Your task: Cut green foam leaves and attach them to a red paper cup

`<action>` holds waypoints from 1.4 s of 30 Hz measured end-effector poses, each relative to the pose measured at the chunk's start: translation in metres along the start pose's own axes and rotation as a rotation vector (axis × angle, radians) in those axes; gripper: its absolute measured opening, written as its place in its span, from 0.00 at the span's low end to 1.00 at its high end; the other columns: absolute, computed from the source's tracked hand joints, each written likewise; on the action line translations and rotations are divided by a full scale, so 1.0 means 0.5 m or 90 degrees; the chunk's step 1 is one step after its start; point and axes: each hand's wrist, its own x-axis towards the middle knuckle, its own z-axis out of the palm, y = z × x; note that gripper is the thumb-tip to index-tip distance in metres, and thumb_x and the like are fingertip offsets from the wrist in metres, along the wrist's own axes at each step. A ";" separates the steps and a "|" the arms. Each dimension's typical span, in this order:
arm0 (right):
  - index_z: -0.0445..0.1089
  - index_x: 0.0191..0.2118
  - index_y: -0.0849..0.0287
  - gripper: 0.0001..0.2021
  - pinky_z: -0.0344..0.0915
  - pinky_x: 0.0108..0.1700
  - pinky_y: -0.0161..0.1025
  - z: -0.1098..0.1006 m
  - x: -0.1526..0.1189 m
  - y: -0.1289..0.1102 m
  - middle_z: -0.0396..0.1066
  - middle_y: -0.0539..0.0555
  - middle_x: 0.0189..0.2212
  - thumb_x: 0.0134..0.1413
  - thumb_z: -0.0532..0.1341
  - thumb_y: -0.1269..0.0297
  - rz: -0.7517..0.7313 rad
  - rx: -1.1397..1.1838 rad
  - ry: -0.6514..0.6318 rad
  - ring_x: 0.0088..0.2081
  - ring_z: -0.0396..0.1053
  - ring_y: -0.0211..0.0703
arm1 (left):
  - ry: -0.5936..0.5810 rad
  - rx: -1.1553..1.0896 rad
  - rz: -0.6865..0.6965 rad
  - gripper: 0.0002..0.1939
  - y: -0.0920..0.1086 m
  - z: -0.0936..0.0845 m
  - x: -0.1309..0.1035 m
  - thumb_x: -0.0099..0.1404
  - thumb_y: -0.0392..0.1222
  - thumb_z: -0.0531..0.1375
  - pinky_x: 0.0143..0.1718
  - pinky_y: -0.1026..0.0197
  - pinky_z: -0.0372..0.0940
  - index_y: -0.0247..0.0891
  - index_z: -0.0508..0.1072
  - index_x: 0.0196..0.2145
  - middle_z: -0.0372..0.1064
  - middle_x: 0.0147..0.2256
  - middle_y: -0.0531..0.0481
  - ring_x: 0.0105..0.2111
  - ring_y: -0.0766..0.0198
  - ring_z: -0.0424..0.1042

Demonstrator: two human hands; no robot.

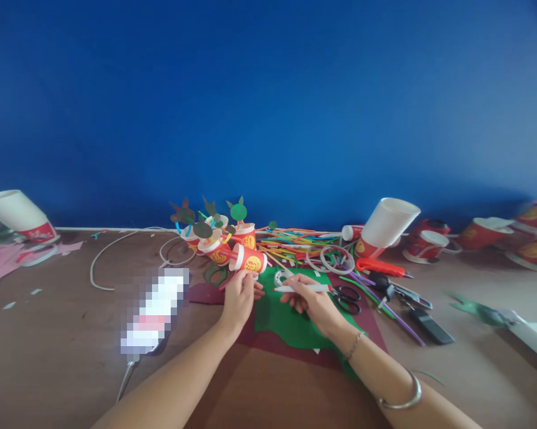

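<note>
My right hand (310, 301) pinches a white marker pen (310, 288) with a red end, held almost level over a green paper sheet (277, 325). My left hand (242, 293) is closed just left of that sheet, its fingers curled; what they hold, if anything, is hidden. Right above it a red and white paper cup (250, 260) with a yellow print lies on its side. Between the hands and a little behind them is a roll of clear tape (281, 277). Black-handled scissors (346, 299) lie just right of the marker pen.
Behind stand paper cups with animal-face cutouts (238, 211) and a pile of coloured straws (290, 244). Leaning cup stacks (391, 220) rise at right and left. A phone (156, 310) with a cable lies left; an orange cutter (379, 266) and keys (384, 289) lie right.
</note>
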 end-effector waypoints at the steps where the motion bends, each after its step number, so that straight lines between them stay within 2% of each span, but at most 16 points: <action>1: 0.67 0.29 0.60 0.11 0.53 0.19 0.29 -0.005 0.000 -0.005 0.73 0.52 0.22 0.48 0.61 0.55 0.020 0.015 0.012 0.21 0.63 0.33 | 0.000 -0.002 0.000 0.13 -0.001 0.000 0.001 0.61 0.47 0.49 0.24 0.61 0.68 0.36 0.67 0.32 0.70 0.23 0.50 0.23 0.61 0.74; 4: 0.69 0.30 0.60 0.10 0.55 0.21 0.29 -0.021 -0.005 -0.016 0.74 0.52 0.23 0.45 0.62 0.58 0.101 0.030 0.037 0.23 0.65 0.34 | 0.001 -0.004 -0.001 0.12 -0.004 0.001 0.003 0.61 0.46 0.49 0.23 0.61 0.68 0.36 0.67 0.32 0.70 0.23 0.50 0.22 0.61 0.73; 6: 0.69 0.29 0.60 0.10 0.54 0.19 0.28 -0.028 -0.011 -0.015 0.72 0.51 0.20 0.45 0.62 0.58 0.129 0.019 0.050 0.21 0.64 0.33 | -0.001 -0.002 -0.001 0.12 -0.005 0.001 0.003 0.61 0.46 0.49 0.23 0.61 0.68 0.36 0.67 0.32 0.70 0.23 0.50 0.22 0.61 0.73; 10: 0.64 0.22 0.60 0.12 0.49 0.15 0.28 -0.034 -0.019 0.006 0.68 0.48 0.14 0.48 0.58 0.57 0.038 -0.052 0.051 0.15 0.56 0.30 | -0.001 0.004 -0.003 0.12 -0.005 0.002 0.002 0.61 0.46 0.49 0.22 0.63 0.68 0.36 0.67 0.32 0.69 0.22 0.50 0.22 0.61 0.74; 14: 0.64 0.21 0.59 0.13 0.47 0.15 0.28 -0.030 -0.015 0.019 0.66 0.48 0.12 0.49 0.57 0.57 -0.033 -0.141 0.035 0.14 0.56 0.31 | -0.001 0.013 -0.001 0.12 -0.004 0.002 0.001 0.61 0.46 0.49 0.21 0.63 0.68 0.36 0.67 0.31 0.69 0.22 0.50 0.22 0.61 0.73; 19: 0.63 0.21 0.60 0.15 0.46 0.15 0.28 -0.031 -0.016 0.008 0.65 0.47 0.11 0.50 0.56 0.54 0.007 -0.184 0.011 0.13 0.54 0.30 | -0.002 0.015 0.003 0.12 -0.001 0.002 0.002 0.61 0.46 0.50 0.21 0.63 0.68 0.36 0.67 0.32 0.69 0.21 0.51 0.21 0.62 0.73; 21: 0.63 0.22 0.60 0.12 0.48 0.16 0.28 -0.036 -0.021 0.005 0.65 0.47 0.12 0.49 0.58 0.57 0.016 -0.196 0.004 0.14 0.55 0.30 | 0.000 0.016 0.002 0.12 0.002 0.002 0.002 0.60 0.46 0.50 0.21 0.63 0.68 0.35 0.67 0.32 0.69 0.21 0.51 0.21 0.62 0.73; 25: 0.63 0.23 0.59 0.06 0.50 0.18 0.28 -0.044 -0.026 0.010 0.66 0.46 0.16 0.46 0.58 0.65 -0.024 -0.204 -0.002 0.17 0.56 0.30 | -0.006 0.010 0.005 0.13 0.005 0.002 -0.001 0.60 0.47 0.50 0.21 0.64 0.68 0.35 0.67 0.32 0.69 0.21 0.51 0.21 0.62 0.73; 31: 0.62 0.21 0.59 0.08 0.49 0.18 0.28 -0.046 -0.016 0.017 0.65 0.46 0.15 0.48 0.58 0.66 -0.051 -0.210 -0.024 0.17 0.55 0.30 | -0.027 -0.001 0.018 0.13 -0.002 0.004 -0.002 0.61 0.49 0.51 0.22 0.63 0.69 0.35 0.67 0.32 0.70 0.23 0.50 0.23 0.61 0.74; 37: 0.60 0.22 0.58 0.10 0.49 0.18 0.29 -0.024 -0.009 0.016 0.64 0.45 0.13 0.50 0.56 0.61 -0.037 -0.202 0.017 0.15 0.55 0.31 | -0.028 0.022 0.011 0.13 -0.008 0.004 0.003 0.62 0.48 0.49 0.23 0.63 0.69 0.36 0.67 0.32 0.69 0.23 0.50 0.23 0.61 0.74; 42: 0.62 0.23 0.58 0.07 0.55 0.22 0.30 -0.003 0.000 0.026 0.71 0.48 0.20 0.46 0.59 0.64 -0.059 -0.242 0.018 0.21 0.64 0.35 | -0.034 0.037 0.014 0.13 -0.009 0.002 0.003 0.62 0.48 0.49 0.23 0.63 0.68 0.37 0.67 0.32 0.70 0.24 0.50 0.23 0.61 0.74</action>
